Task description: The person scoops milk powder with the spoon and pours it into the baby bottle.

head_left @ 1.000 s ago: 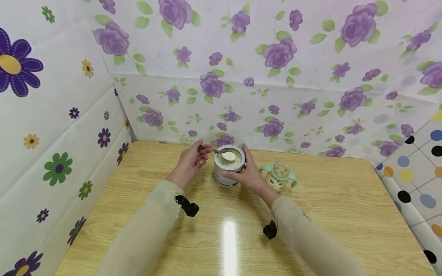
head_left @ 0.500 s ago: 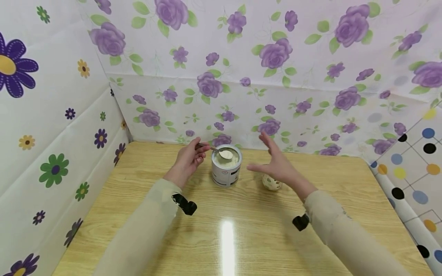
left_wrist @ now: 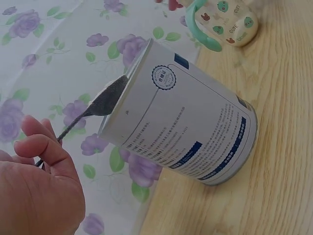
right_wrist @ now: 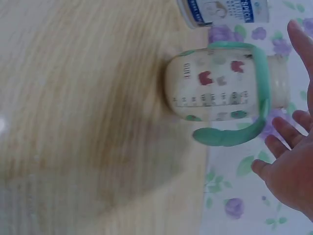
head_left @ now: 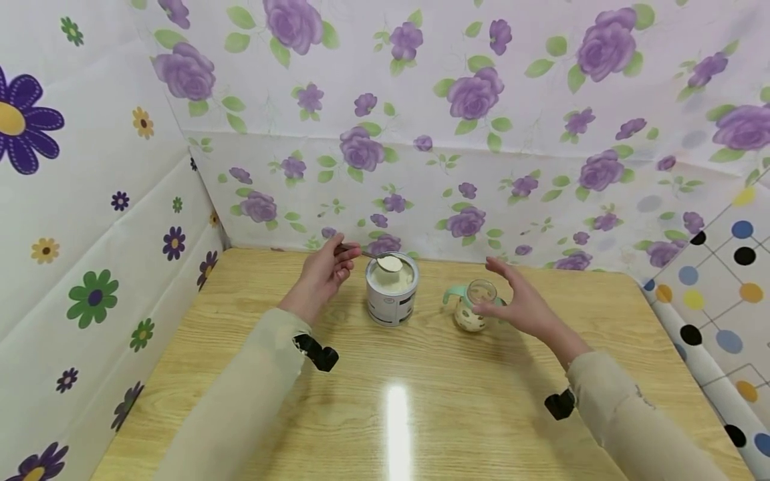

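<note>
Here, past the left hand (head_left: 320,272) on its outer side, hangs one white cloth (head_left: 135,267) printed with daisy-like flowers. The left hand pinches the thin, dark handle of one spoon (left_wrist: 105,102). Its rounded bowl, heaped with fine, pale powder (head_left: 392,263), is over the mouth of one can (head_left: 390,307). That can is a smooth white cylinder with small print and blue bands, upright between the two hands; more powder shows inside. Further along, nearer the right hand (head_left: 525,304), one rounded bottle (head_left: 468,322) stands upright, apart from the can, with a clear neck, cartoon prints and two curved mint-green handles (right_wrist: 232,137). The right hand is beside it, fingers spread, grasping nothing; its thumb overlaps the bottle in the head view, and whether they touch cannot be told. One table (head_left: 343,407) of pale wood grain lies beneath both hands. Beyond them hangs a rose-patterned cloth (head_left: 415,174); past the right hand, a dotted cloth (head_left: 718,321).
</note>
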Action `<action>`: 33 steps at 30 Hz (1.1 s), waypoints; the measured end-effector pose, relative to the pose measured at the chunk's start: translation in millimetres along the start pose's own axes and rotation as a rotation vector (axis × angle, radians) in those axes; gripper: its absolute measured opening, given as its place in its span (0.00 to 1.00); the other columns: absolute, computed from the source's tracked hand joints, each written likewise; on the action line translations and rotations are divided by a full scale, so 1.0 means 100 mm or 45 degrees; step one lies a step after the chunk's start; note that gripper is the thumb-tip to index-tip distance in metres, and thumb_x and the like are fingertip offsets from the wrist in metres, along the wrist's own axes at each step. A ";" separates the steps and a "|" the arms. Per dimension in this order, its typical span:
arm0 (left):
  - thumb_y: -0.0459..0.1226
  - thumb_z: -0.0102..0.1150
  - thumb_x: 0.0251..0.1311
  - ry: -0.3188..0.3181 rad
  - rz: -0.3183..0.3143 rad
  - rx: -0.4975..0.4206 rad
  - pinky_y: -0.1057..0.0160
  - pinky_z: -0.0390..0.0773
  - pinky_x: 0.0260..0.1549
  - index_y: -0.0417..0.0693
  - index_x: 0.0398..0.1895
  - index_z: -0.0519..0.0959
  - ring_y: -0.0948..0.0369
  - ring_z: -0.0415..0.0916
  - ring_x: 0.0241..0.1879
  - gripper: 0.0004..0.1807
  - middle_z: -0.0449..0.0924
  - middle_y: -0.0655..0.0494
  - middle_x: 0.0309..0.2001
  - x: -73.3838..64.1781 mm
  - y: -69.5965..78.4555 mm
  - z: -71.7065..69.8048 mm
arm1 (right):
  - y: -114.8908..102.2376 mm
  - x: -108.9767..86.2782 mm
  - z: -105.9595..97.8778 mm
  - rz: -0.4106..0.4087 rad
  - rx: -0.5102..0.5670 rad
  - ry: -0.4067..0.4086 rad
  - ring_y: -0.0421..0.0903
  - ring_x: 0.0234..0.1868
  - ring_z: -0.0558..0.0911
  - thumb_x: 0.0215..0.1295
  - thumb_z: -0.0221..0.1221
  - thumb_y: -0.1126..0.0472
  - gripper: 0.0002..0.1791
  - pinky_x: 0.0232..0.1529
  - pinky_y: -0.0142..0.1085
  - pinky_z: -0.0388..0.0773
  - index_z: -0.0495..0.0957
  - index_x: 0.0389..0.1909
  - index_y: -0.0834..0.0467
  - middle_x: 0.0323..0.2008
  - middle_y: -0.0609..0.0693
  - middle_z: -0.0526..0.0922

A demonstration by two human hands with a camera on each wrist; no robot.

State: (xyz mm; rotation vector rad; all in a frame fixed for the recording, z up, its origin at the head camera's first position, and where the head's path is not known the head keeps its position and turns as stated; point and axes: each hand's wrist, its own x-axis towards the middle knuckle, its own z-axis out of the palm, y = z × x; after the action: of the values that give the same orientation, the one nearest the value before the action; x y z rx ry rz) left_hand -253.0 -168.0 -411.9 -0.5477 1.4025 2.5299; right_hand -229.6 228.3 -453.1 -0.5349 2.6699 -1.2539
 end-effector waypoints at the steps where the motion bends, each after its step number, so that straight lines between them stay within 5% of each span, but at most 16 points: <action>1: 0.47 0.50 0.85 -0.003 0.002 -0.005 0.75 0.63 0.13 0.40 0.38 0.84 0.67 0.71 0.19 0.23 0.87 0.56 0.28 -0.01 0.01 0.00 | 0.03 -0.01 0.02 0.005 0.011 -0.003 0.65 0.85 0.49 0.66 0.75 0.45 0.59 0.77 0.72 0.48 0.48 0.88 0.48 0.84 0.56 0.56; 9: 0.48 0.48 0.86 -0.058 0.009 -0.045 0.75 0.63 0.13 0.40 0.42 0.83 0.67 0.72 0.18 0.22 0.87 0.56 0.29 -0.09 0.07 0.05 | 0.25 0.00 0.21 0.039 0.116 -0.014 0.62 0.85 0.51 0.68 0.74 0.44 0.55 0.80 0.66 0.49 0.52 0.87 0.44 0.85 0.54 0.55; 17: 0.47 0.50 0.85 -0.068 0.016 -0.039 0.76 0.61 0.12 0.38 0.44 0.82 0.67 0.70 0.19 0.21 0.87 0.56 0.30 -0.13 0.07 0.23 | 0.33 0.02 0.28 0.075 0.178 0.024 0.63 0.71 0.73 0.67 0.74 0.43 0.47 0.65 0.65 0.74 0.62 0.83 0.44 0.75 0.57 0.69; 33: 0.46 0.48 0.86 -0.190 0.041 0.007 0.77 0.60 0.13 0.39 0.40 0.84 0.68 0.70 0.19 0.23 0.86 0.56 0.30 -0.19 -0.11 0.72 | 0.32 0.01 0.33 0.061 0.223 0.046 0.60 0.70 0.75 0.70 0.72 0.47 0.40 0.65 0.63 0.73 0.68 0.79 0.47 0.69 0.56 0.76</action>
State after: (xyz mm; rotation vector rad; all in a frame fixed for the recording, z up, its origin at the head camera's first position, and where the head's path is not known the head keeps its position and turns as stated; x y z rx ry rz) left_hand -248.5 -101.3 -377.9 -0.3300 1.3750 2.5326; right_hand -229.9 222.9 -499.3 -0.4248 2.5517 -1.4781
